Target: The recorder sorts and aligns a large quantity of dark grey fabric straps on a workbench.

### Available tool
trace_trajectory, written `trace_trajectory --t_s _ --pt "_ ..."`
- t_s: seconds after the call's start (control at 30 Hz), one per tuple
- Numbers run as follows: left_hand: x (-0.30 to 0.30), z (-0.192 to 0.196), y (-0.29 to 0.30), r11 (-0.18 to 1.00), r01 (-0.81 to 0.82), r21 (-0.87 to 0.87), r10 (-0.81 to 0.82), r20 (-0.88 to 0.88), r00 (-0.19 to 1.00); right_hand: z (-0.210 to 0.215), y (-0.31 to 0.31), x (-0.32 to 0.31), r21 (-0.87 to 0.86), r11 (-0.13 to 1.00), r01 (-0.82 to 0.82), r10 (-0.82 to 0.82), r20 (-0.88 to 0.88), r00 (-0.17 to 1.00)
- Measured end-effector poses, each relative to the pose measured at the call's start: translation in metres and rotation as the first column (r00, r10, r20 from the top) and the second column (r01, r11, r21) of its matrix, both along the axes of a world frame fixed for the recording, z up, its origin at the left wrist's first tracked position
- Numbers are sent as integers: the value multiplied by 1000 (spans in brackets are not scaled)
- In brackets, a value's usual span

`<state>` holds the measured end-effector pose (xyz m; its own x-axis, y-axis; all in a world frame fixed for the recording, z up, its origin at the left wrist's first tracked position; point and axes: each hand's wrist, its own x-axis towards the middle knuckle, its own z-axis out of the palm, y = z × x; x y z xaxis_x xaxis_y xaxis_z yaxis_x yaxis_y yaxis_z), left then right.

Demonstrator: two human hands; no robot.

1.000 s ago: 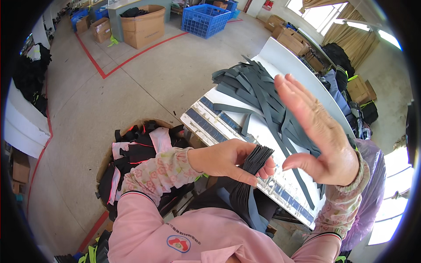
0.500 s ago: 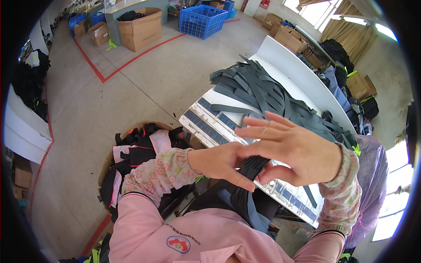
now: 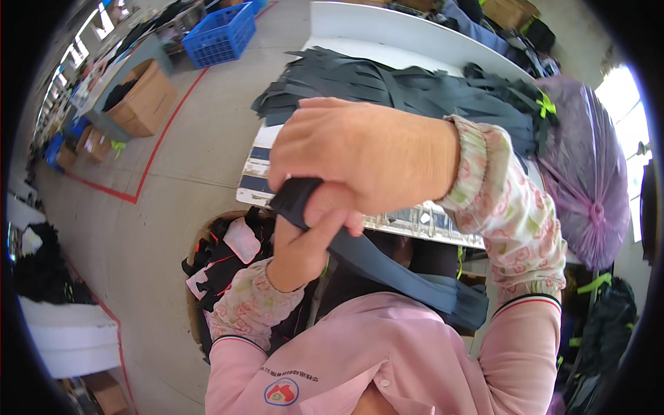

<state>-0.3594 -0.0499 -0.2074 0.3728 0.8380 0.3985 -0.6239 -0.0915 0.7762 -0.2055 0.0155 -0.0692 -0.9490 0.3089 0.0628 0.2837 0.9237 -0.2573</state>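
A bundle of dark grey fabric strips (image 3: 387, 266) is gripped at one end, in front of my chest. My left hand (image 3: 301, 249) closes around it from below, its thumb pressed against the strips. Over the top curls my right hand (image 3: 366, 152), closed on the same end; its fingers are partly hidden behind the bundle. The loose end trails down to the right across my lap. Beyond my hands, a large heap of similar grey strips (image 3: 387, 83) lies on the white table (image 3: 252, 187).
A raised white board (image 3: 387, 31) backs the table. Left of my lap stands an open carton of black and pink pieces (image 3: 238, 242). To the right is a tied purple plastic bag (image 3: 588, 180). Farther off are a blue crate (image 3: 220, 38) and a cardboard box (image 3: 142, 100).
My view has turned to the right. The right hand has gone from spread fingers to a closed grip on the bundle, and the bundle's loose end now swings out to the right.
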Motion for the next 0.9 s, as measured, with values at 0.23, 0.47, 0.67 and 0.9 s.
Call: trace_trajectory --t_s 0.23,0.47,0.67,0.9 --pt "12 29 14 1000 -17 -15 18 46 999 -230 -25 214 -209 462 862 -859 137 494" --pt "39 50 14 1000 22 -14 -22 4 1000 -339 -67 243 -432 271 860 -934 98 343" --pt "102 102 13 996 82 21 -81 -54 995 -329 -55 265 -441 105 891 -994 -73 81" --pt "242 201 12 838 453 303 -387 -255 886 -74 -158 257 -641 762 -95 -602 -754 261"
